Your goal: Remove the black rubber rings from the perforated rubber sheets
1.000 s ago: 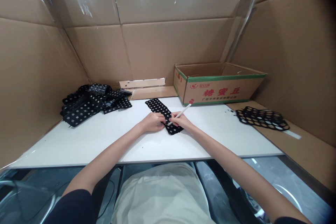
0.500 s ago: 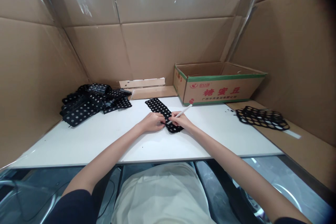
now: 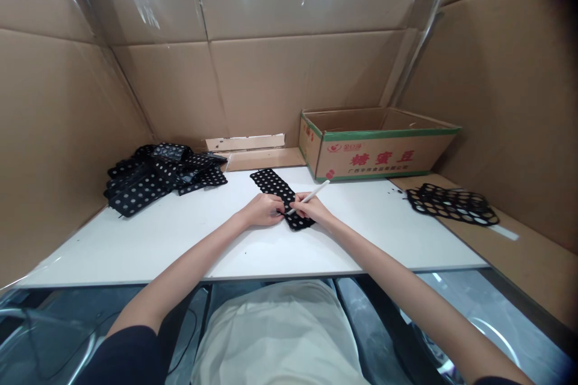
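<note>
A black strip with pale round dots (image 3: 273, 183) lies slanted on the white tabletop; I cannot tell whether the dots are holes or print. At its near left edge my left hand (image 3: 264, 209) is closed, with the fingertips pinching the strip's edge. My right hand (image 3: 311, 207) rests over the right side of the strip and grips a slim white pen-like stick (image 3: 321, 187). The stick slants down to the left, its lower end at the strip beside my left fingertips. Exactly what the tip touches is too small to make out.
A heap of black dotted strips (image 3: 158, 177) lies at the left. Behind to the right stands an open cardboard box (image 3: 374, 153) with green edges. Black netting with large round holes (image 3: 451, 204) lies at the right. Cardboard walls (image 3: 298, 72) enclose the white table (image 3: 180, 252).
Almost nothing differs. The stick's upper end has shifted very slightly, while both hands and the strip stay in the same place.
</note>
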### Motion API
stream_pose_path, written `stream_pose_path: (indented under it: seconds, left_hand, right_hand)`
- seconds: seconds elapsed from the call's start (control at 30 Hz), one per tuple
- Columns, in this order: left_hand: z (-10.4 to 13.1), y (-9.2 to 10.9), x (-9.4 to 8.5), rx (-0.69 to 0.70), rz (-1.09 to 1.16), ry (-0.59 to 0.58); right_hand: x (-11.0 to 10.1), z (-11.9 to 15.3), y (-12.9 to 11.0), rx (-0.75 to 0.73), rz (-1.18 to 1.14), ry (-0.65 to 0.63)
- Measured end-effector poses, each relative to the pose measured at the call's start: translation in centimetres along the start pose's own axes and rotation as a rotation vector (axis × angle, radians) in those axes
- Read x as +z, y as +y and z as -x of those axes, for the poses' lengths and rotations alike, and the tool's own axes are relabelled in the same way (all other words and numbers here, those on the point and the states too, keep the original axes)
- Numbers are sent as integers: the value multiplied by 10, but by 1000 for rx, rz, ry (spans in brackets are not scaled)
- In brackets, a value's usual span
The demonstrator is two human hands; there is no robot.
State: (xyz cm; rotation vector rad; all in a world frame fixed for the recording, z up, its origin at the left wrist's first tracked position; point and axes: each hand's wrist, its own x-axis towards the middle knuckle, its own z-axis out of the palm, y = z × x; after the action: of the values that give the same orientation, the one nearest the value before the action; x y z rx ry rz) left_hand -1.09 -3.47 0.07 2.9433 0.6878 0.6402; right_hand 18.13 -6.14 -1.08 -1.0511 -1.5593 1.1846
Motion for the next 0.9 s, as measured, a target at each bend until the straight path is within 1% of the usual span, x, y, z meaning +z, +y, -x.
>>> stream_pose_path:
  seconds: [0.3, 0.4, 0.47, 0.63, 0.9]
  left_hand:
    - [0, 0, 1, -13, 0, 9]
    - [0, -1, 3, -25, -2, 6]
    - [0, 0, 4, -32, -3, 8]
    - [0, 2, 4, -53, -3, 21]
    - [-2, 3, 2, -66, 34, 10]
  right_hand:
    - [2, 2, -1, -18, 14, 16]
    - [5, 8, -2, -35, 29, 63]
    - [7, 14, -1, -57, 44, 94]
    - [10, 24, 4, -145, 70, 106]
    - [10, 22, 9, -185, 136, 108]
